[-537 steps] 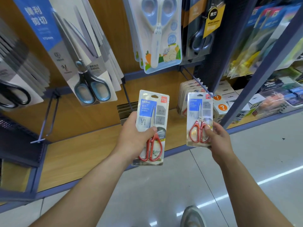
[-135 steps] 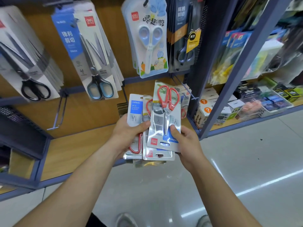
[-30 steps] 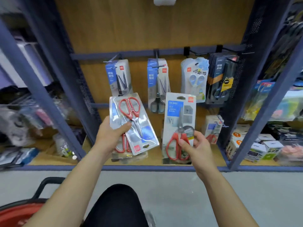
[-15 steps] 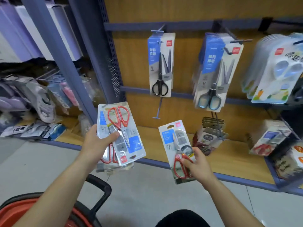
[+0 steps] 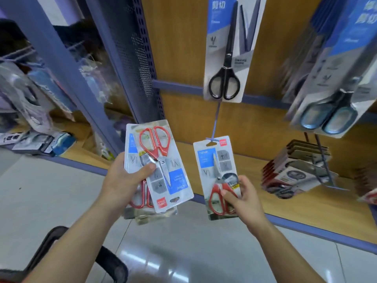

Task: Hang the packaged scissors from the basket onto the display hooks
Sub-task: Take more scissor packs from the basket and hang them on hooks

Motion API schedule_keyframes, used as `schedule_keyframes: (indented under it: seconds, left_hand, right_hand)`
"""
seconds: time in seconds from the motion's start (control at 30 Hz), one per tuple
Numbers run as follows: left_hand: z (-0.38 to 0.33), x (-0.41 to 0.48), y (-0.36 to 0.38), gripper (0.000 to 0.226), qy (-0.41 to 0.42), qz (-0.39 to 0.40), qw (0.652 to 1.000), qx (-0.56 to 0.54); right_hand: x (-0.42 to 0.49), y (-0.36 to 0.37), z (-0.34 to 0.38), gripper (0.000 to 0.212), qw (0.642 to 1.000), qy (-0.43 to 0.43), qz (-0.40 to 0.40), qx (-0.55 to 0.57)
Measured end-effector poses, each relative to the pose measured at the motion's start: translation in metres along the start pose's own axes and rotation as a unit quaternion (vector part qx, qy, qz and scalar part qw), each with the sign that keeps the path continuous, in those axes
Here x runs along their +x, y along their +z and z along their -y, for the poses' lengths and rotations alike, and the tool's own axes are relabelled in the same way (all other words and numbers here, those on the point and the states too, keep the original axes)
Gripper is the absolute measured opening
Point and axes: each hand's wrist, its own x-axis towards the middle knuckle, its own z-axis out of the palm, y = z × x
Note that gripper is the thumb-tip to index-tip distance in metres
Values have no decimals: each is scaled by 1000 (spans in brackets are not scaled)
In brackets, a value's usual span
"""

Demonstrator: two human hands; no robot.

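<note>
Now pack (image 5: 216,170) has reached the hook (image 5: 215,123).

Right hand (image 5: 244,199) pinching a scissors pack (image 5: 206,160) up at a hook (image 5: 215,121) tip, left hand (image 5: 120,180) gripping several more packs (image 5: 177,180)

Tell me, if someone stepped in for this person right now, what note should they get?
Left hand grips a stack of red-handled scissor packs, top one upside down.
Right hand pinches a single pack by its lower end, hang slot at the tip of the empty hook.
Done: no pack on this hook yet.
Left: slide this pack on, then hang the stack one by one. The basket handle shows at lower left; its contents are out of view.
</note>
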Motion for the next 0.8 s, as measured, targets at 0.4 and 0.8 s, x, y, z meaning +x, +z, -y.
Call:
schedule_keyframes:
  seconds: [0.4, 0.8]
  left_hand:
    - [9, -10, 6, 30, -15, 10, 1000, -13]
    - [3, -31, 26, 36, -32, 66, 995, -72]
  right_hand:
    - [7, 9, 18, 27, 1000, -25, -11, 13]
    - [78, 25, 57, 61, 987, 1, -123, -106]
